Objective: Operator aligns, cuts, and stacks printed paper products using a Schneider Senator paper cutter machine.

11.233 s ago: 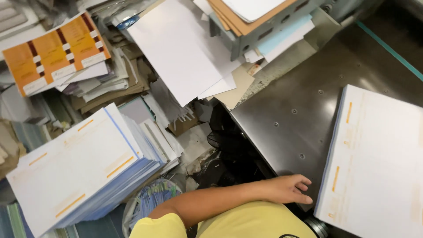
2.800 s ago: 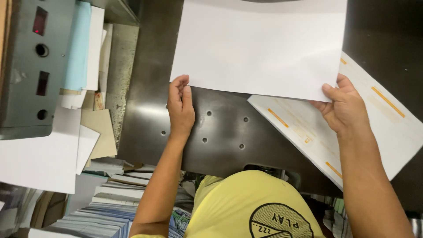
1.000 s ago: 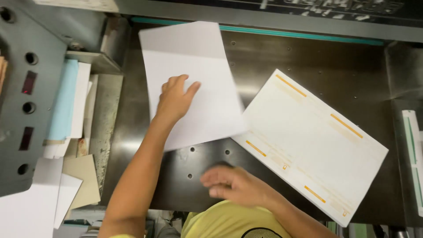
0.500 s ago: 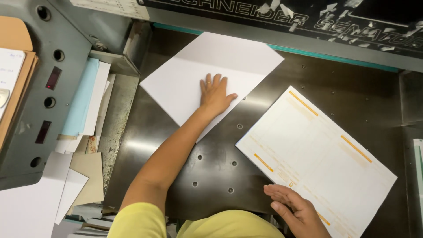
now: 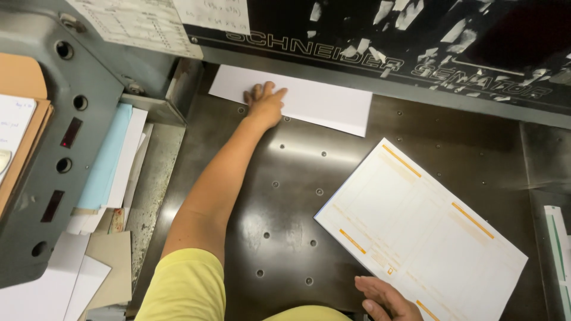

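White, matte blank sheet: flat rectangle, far edge tucked under the dark machine head at the back of the table. Left hand lies on its left part, palm down, fingers spread and pressed flat, gripping nothing. Dark steel table: smooth, dull sheen, scuffed, dotted with small round holes in rows. Printed stack with orange bars and fine orange ruling lies askew on the right of the table, well apart from the blank sheet; squared edges, several sheets thick. Right hand at the bottom edge, only partly in view, fingers loose and extended just beside the stack's near corner; contact cannot be told. Grey painted housing on the left, with round holes and dark slots. Beside it, loose pale blue and white paper and brown card.
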